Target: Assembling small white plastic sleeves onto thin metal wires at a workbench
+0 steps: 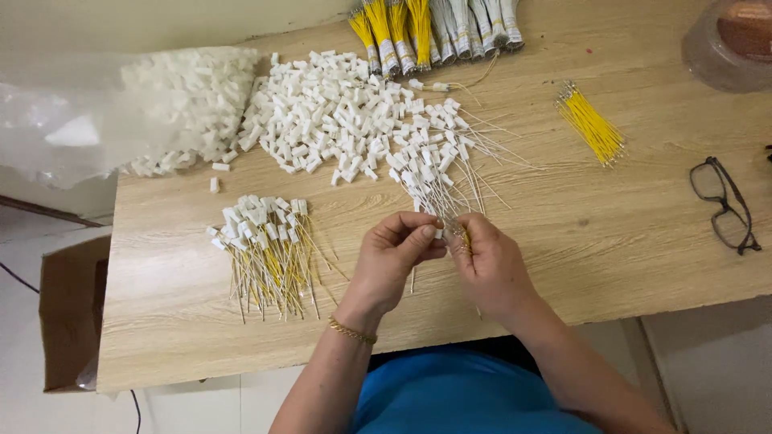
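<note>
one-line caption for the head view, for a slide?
Both hands, left hand and right hand, pinch a small white connector above a wooden table strewn with connectors and wires.

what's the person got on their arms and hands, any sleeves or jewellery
Both forearms are bare, with no sleeves in view. The left hand has a thin gold chain bracelet at the wrist. The right hand shows no bracelet or watch. No gloves; rings cannot be made out. A blue garment covers the torso.

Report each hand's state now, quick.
Left hand: closed, pinching a small white connector at the fingertips.
Right hand: closed, pinching thin wires at that connector.
</note>
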